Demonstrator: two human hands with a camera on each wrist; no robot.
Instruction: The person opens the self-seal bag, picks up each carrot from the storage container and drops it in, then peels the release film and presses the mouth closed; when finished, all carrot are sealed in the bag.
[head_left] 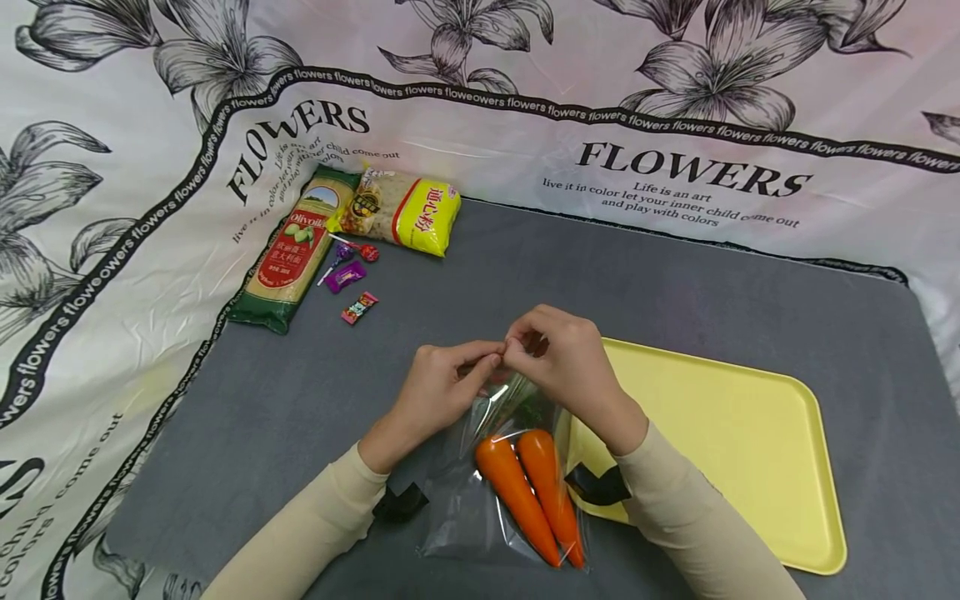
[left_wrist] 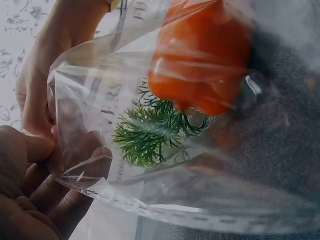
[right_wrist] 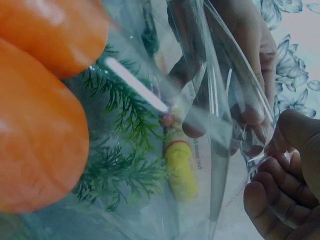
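Note:
Two orange carrots [head_left: 517, 496] with green feathery tops [left_wrist: 150, 130] lie inside a clear plastic bag [head_left: 465, 517] on the grey table. My left hand [head_left: 442, 387] pinches the bag's top edge between thumb and fingers. Right beside it, my right hand [head_left: 566, 362] pinches the same edge, and the fingertips of both hands meet there. In the right wrist view the thin film of the bag [right_wrist: 220, 115] runs up to the right hand's fingertips [right_wrist: 280, 145]. Seen in the left wrist view, the bag's edge has a dashed strip.
A yellow tray [head_left: 720, 450] lies to the right, partly under the right forearm and the bag's side. At the back left are a spaghetti packet [head_left: 296, 250], a yellow pasta bag [head_left: 397, 208], lollipops [head_left: 367, 252] and small wrapped candies [head_left: 360, 308]. Patterned cloth hangs behind.

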